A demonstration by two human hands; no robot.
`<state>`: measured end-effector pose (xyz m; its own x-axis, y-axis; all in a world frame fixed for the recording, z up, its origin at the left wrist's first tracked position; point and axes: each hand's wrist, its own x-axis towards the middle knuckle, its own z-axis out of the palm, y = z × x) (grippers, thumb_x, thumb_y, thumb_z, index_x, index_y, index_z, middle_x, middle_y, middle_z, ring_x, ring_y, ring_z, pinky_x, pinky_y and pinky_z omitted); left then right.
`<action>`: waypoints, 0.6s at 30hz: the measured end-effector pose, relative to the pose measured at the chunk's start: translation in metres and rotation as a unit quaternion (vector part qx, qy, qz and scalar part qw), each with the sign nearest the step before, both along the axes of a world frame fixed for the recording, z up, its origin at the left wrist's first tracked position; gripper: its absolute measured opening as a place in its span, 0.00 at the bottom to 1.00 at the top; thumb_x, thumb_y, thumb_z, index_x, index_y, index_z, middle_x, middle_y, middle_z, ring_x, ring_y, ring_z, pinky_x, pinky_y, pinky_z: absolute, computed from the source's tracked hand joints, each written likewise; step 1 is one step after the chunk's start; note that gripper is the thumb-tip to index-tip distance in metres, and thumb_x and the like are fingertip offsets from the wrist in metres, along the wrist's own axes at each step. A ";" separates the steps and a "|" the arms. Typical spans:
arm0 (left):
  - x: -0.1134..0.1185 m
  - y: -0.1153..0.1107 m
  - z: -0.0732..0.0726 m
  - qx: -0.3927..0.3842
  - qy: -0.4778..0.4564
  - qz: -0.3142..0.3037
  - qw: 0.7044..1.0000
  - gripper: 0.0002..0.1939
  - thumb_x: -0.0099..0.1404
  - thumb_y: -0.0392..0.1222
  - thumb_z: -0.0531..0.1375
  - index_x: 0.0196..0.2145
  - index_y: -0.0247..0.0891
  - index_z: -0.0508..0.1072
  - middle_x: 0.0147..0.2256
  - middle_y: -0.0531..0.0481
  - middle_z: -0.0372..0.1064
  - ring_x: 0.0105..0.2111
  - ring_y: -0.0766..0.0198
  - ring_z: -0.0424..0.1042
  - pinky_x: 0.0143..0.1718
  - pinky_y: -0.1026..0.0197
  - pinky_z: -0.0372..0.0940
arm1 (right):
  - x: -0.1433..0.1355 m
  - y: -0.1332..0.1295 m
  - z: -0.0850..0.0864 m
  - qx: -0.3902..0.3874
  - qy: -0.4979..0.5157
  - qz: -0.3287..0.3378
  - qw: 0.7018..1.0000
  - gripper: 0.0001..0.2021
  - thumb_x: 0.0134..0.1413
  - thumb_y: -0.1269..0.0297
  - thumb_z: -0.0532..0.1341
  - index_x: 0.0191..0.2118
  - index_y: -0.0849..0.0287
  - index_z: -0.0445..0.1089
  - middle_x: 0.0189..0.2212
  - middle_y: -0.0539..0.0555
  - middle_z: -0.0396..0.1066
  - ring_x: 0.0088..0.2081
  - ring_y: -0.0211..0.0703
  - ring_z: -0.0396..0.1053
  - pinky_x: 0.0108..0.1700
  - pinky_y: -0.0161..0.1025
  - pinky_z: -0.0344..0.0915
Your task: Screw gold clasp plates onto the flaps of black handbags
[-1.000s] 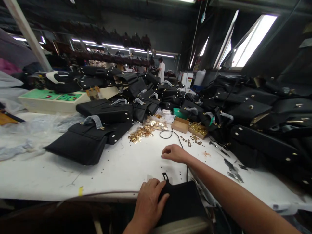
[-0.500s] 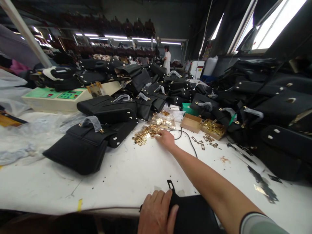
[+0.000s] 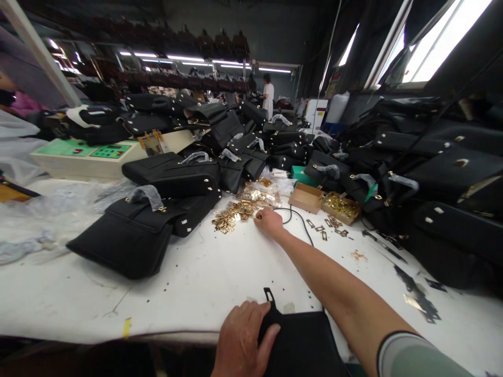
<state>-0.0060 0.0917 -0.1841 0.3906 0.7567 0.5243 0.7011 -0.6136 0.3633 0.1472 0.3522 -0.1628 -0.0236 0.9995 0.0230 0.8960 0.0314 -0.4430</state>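
Observation:
My left hand grips a black leather piece at the table's front edge, thumb on top and fingers along its left side. A narrow tab with a slot cut in it sticks up from that piece, just beyond my fingertips. Reaching far across the table, my right hand is closed in a pinch at the right edge of a pile of small gold metal fittings. Whatever lies between its fingertips is too small to make out. Behind the pile, more fittings lie in clear plastic bags.
Black bags with wrapped handles crowd the left and back. An open cardboard box stands beside a box of gold parts. Loose metal frames and a black cable lie nearby. A machine sits left; a person stands far back.
My right hand has shifted slightly right at the edge of the gold pile, its fingertips drawn a little off it. My left hand stays on the leather piece; the view has moved slightly.

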 end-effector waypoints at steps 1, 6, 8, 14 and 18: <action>0.000 0.000 0.000 -0.007 -0.004 0.001 1.000 0.15 0.67 0.43 0.61 0.51 0.42 0.69 0.40 0.46 0.77 0.39 0.52 0.77 0.39 0.50 0.73 | 0.002 -0.003 0.000 0.002 0.006 -0.001 1.000 0.09 0.58 0.60 0.60 0.40 0.54 0.78 0.44 0.56 0.74 0.41 0.46 0.70 0.39 0.38 0.60; 0.000 -0.001 0.000 -0.047 -0.014 0.011 0.999 0.14 0.66 0.43 0.63 0.48 0.43 0.69 0.39 0.48 0.76 0.37 0.54 0.76 0.37 0.51 0.73 | 0.019 -0.031 0.006 0.011 0.062 0.006 0.998 0.05 0.54 0.67 0.62 0.34 0.55 0.77 0.38 0.54 0.77 0.41 0.46 0.71 0.40 0.37 0.61; 0.001 -0.001 0.000 -0.053 -0.015 0.010 0.998 0.14 0.66 0.43 0.63 0.48 0.44 0.69 0.39 0.48 0.76 0.38 0.54 0.76 0.38 0.51 0.73 | 0.027 -0.045 0.011 0.014 0.100 0.004 0.995 0.04 0.53 0.68 0.63 0.33 0.56 0.76 0.37 0.54 0.77 0.41 0.46 0.72 0.40 0.37 0.62; -0.005 0.001 0.007 -0.046 -0.006 -0.028 0.999 0.11 0.68 0.43 0.61 0.48 0.42 0.70 0.39 0.47 0.76 0.38 0.56 0.77 0.38 0.55 0.72 | 0.043 -0.105 0.032 -0.029 0.249 0.010 0.968 0.10 0.57 0.65 0.60 0.43 0.58 0.74 0.31 0.52 0.78 0.29 0.38 0.74 0.29 0.32 0.65; -0.011 -0.001 0.021 -0.057 0.014 -0.040 0.998 0.11 0.68 0.44 0.61 0.47 0.42 0.72 0.40 0.47 0.77 0.39 0.56 0.77 0.40 0.56 0.70 | 0.050 -0.161 0.049 -0.062 0.416 0.019 0.907 0.12 0.51 0.64 0.64 0.42 0.59 0.76 0.29 0.51 0.76 0.28 0.39 0.74 0.27 0.32 0.65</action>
